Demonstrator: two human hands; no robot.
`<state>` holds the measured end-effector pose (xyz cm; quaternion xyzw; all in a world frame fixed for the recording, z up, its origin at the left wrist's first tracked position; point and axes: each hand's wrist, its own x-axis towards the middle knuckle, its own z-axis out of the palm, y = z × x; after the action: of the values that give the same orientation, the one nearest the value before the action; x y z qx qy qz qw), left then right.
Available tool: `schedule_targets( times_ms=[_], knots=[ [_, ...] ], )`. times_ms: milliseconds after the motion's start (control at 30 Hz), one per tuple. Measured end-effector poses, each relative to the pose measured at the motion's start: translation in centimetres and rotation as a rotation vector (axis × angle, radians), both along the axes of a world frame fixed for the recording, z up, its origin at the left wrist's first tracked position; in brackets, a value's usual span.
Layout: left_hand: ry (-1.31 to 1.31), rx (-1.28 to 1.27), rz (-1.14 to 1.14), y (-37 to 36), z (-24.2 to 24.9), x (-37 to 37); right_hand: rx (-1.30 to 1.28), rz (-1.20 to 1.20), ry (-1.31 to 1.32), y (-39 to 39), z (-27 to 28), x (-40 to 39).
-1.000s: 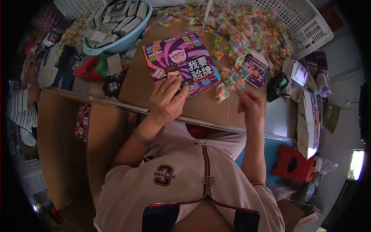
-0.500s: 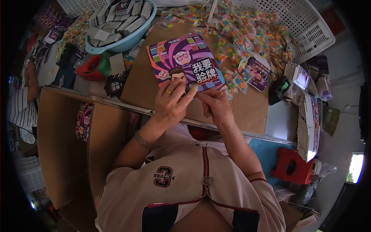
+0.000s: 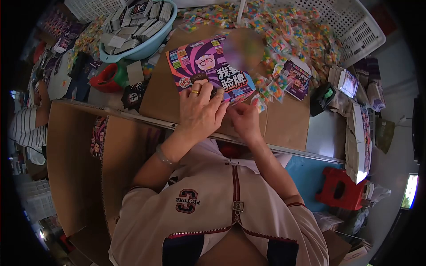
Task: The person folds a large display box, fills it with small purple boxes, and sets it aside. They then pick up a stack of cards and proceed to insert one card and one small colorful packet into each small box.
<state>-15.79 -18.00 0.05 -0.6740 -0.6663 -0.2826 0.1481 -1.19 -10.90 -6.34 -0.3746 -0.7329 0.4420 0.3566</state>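
A purple printed cardboard box (image 3: 195,64) with cartoon figures and large white lettering lies on the brown cardboard on the table. My left hand (image 3: 199,106) lies over its near edge, fingers on the printed top and wrapped at the front side. Curled close to the box's near right corner is my right hand (image 3: 246,122), closed; its fingertips are at the front side, and what they pinch cannot be made out. A blurred patch covers the box's far right corner.
Small packets of colourful candy (image 3: 288,42) spread across the back. A blue basin (image 3: 137,53) of card stacks stands at back left, near a red-and-green tape dispenser (image 3: 106,77). An open carton (image 3: 73,168) is at left; another purple pack (image 3: 296,80) lies right.
The box has tipped and turned slightly, showing more of its front side. My left hand has flattened further over it, and my right hand has drawn in lower with its fingers curled.
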Motion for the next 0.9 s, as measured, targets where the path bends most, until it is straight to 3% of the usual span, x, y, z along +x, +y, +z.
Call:
schedule_targets(
  times_ms=[67, 133, 167, 233, 267, 300, 367, 433, 600, 700, 733, 800, 833, 900],
  knots=[
    [-0.024, 0.102, 0.038, -0.3, -1.2, -0.6, -0.37, -0.086, -0.002, 0.6, 4.1, 0.9],
    [-0.039, 0.287, 0.155, -1.3, -1.3, -1.3, -0.246, -0.126, -0.052, 1.7, 3.8, 2.4],
    [-0.024, 0.285, 0.161, -1.8, -1.4, -1.2, -0.117, -0.171, 0.072, 2.4, 3.5, 2.8],
    [-0.673, 0.336, 0.307, -2.5, -3.4, -1.2, 0.116, -0.236, 0.198, 3.4, 3.0, 2.3],
    [-1.182, 0.226, 0.261, -2.6, -6.9, -2.3, 0.107, -0.224, 0.213, 4.3, 2.1, 1.6],
    [-1.166, 0.232, 0.276, -2.7, -6.2, -1.8, -0.026, -0.147, 0.218, 5.4, 0.9, 0.7],
    [-1.632, 0.146, 0.066, -2.5, -4.2, 0.0, -0.154, -0.032, 0.239, 5.7, 0.7, -0.2],
    [-1.65, 0.125, 0.066, -2.2, -3.4, 0.3, -0.503, 0.077, 0.299, 5.4, 2.9, -0.9],
    [-1.588, 0.206, 0.127, -5.5, 2.4, 3.2, -0.339, 0.238, 0.581, 2.7, 7.5, -0.3],
    [-1.541, 0.477, 0.273, -7.7, 4.4, 4.6, -0.21, 0.43, 0.835, 0.1, 8.5, -0.7],
    [-1.391, 0.574, 0.262, -8.5, 5.1, 4.1, -0.217, 0.501, 0.815, -0.4, 8.6, -1.0],
    [-1.185, 0.637, 0.187, -14.0, 10.1, 0.3, -0.015, 0.702, 0.83, -2.5, 9.4, -4.6],
    [-1.138, 0.602, 0.135, -18.6, 14.9, -3.3, -0.155, 0.857, 0.801, -4.7, 11.9, -7.1],
    [-1.017, 0.712, 0.335, -26.4, 17.5, -9.6, -0.232, 0.862, 0.752, -5.3, 11.6, -8.2]
  ],
)
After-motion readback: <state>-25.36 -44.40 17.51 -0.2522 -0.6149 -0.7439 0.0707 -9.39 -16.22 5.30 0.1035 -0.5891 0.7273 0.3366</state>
